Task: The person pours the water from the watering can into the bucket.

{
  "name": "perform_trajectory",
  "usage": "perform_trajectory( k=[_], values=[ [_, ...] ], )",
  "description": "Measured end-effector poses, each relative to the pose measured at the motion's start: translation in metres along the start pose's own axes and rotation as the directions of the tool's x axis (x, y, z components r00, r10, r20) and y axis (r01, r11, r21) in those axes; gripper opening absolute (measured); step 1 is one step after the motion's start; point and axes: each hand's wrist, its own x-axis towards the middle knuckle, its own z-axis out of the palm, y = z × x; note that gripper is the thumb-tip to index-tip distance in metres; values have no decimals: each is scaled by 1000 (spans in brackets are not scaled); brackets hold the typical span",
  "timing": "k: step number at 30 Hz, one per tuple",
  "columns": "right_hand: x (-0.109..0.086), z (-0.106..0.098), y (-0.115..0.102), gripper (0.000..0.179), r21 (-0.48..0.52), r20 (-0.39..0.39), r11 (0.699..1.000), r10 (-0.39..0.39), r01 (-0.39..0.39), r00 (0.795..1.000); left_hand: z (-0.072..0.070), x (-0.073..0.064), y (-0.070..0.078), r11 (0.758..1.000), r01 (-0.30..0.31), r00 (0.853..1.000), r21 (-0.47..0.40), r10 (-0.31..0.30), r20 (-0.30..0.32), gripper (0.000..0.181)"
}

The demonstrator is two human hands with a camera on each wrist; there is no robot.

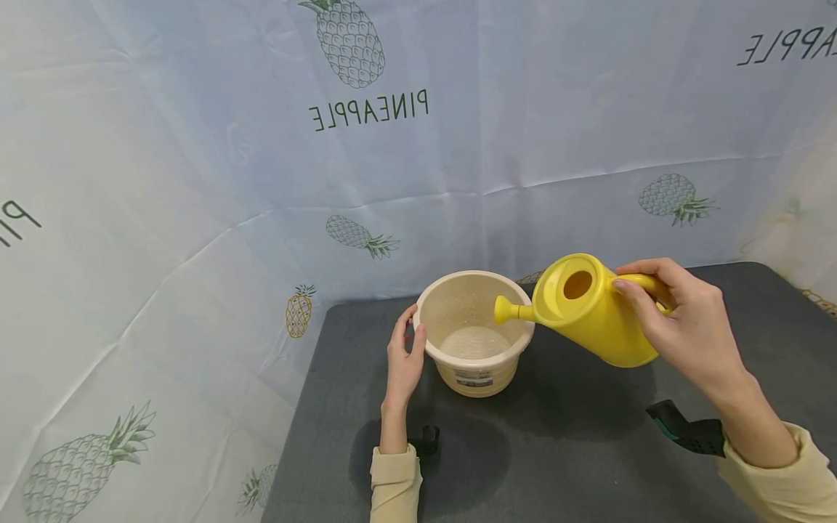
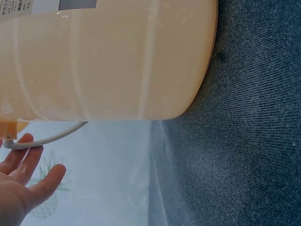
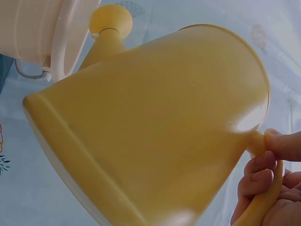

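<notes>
A cream plastic bucket point(image 1: 476, 378) stands upright, with specks like droplets on its inner wall. Beside its left rim is my left hand point(image 1: 404, 356); the fingers touch the bucket around its grey handle point(image 2: 51, 137), while the thumb appears clear of the wall in the left wrist view. My right hand point(image 1: 686, 319) grips the handle of a yellow watering can point(image 1: 604, 323), thumb on top and fingers curled beneath. The can hangs tilted above the table, its spout head point(image 1: 505, 310) over the bucket's opening. Whether water flows from it is not clear.
Both things are at a dark grey table point(image 1: 562, 472) with a rounded back corner. Behind and to the left hangs a pale curtain point(image 1: 497, 145) printed with pineapples. A black strap device point(image 1: 686, 428) sits at my right wrist. The bucket's front bears a label point(image 1: 474, 379).
</notes>
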Motion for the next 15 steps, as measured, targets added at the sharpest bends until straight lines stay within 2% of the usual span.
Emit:
perform_trajectory(
  k=[15],
  values=[
    [1,-1,1,22,-2,4,1000,4,-4,1000,1,0,1,1000,-4,1000,1,4,-12,41]
  ],
)
